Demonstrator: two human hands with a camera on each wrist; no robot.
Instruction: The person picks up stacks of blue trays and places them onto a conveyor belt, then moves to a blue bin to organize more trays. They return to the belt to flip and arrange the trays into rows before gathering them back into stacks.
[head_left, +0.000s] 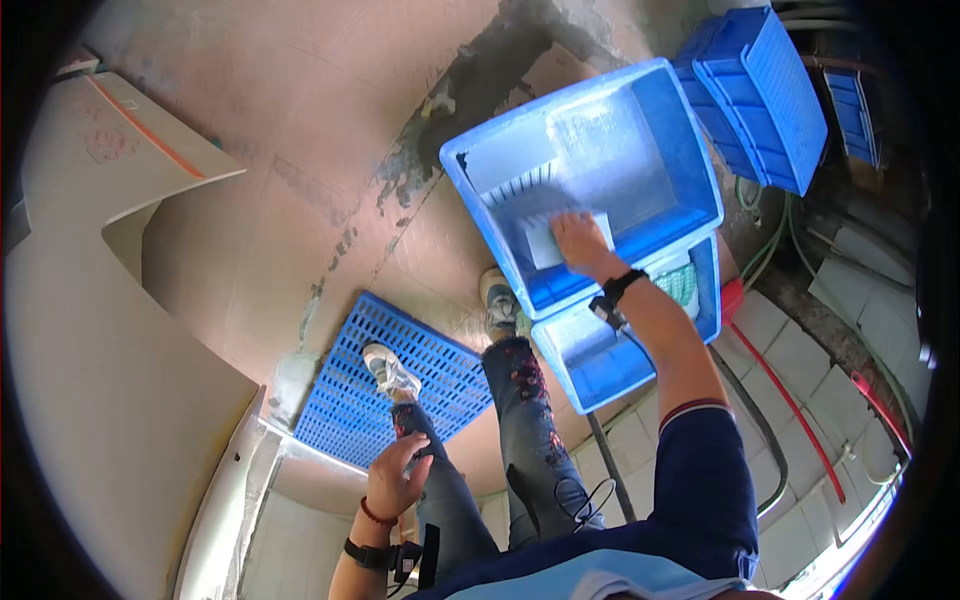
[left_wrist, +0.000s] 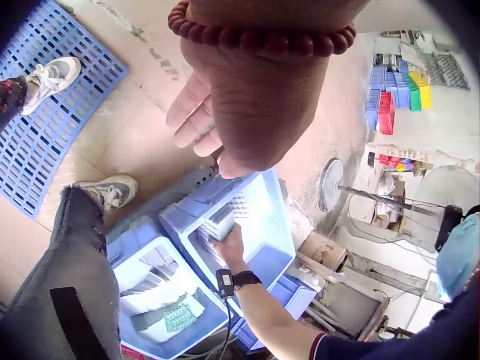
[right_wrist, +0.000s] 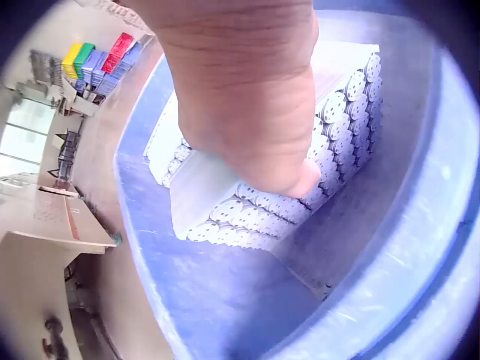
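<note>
My right hand [head_left: 583, 243] reaches into a blue plastic bin [head_left: 690, 130] and grips a white block-like stack [head_left: 543, 248]. In the right wrist view, the thumb [right_wrist: 304, 180] lies against the patterned side of the white pieces [right_wrist: 349, 112], which carries rows of round black-and-white shapes; the other fingers are hidden behind the hand. More white pieces [head_left: 508, 165] with dark-lined edges lie along the bin's far left wall. My left hand [head_left: 395, 477] hangs near the left knee, fingers loosely bent and holding nothing.
A second blue bin [head_left: 590, 385] adjoins the first and contains white pieces and a green piece [head_left: 678, 287]. Stacked blue bins [head_left: 765, 110] stand at upper right. One foot rests on a blue slatted mat [head_left: 335, 400]. A large pale panel [head_left: 90, 330] is at left, red-handled tools [head_left: 790, 400] at right.
</note>
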